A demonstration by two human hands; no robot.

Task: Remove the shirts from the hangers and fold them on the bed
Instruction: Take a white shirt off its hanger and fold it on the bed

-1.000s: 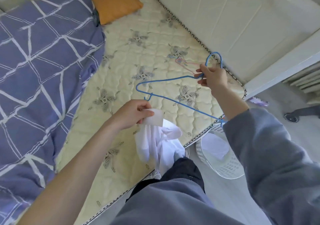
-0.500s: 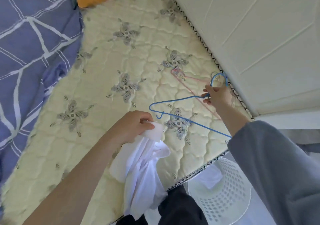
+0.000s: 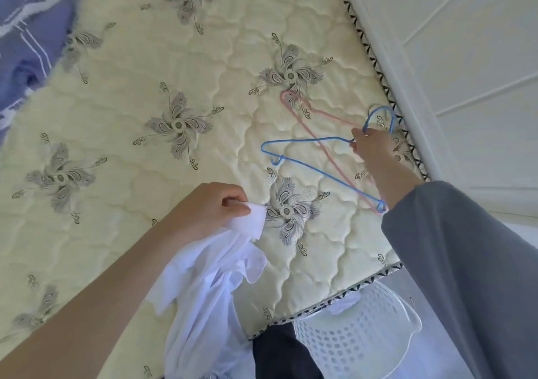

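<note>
White crumpled fabric shirt (image 3: pixel 201 300) hangs bunched over the near edge of the cream quilted floral mattress (image 3: pixel 131 110). We see a white perforated plastic basket (image 3: pixel 349 335) just beside the bed corner. We hold a bare blue wire hanger (image 3: pixel 305 140) over a pink wire hanger (image 3: pixel 283 97) lying on the mattress. Our right hand (image 3: pixel 371 145) grips the blue hanger's neck, fingers curled. Our left hand (image 3: pixel 203 212) pinches the shirt's top edge.
</note>
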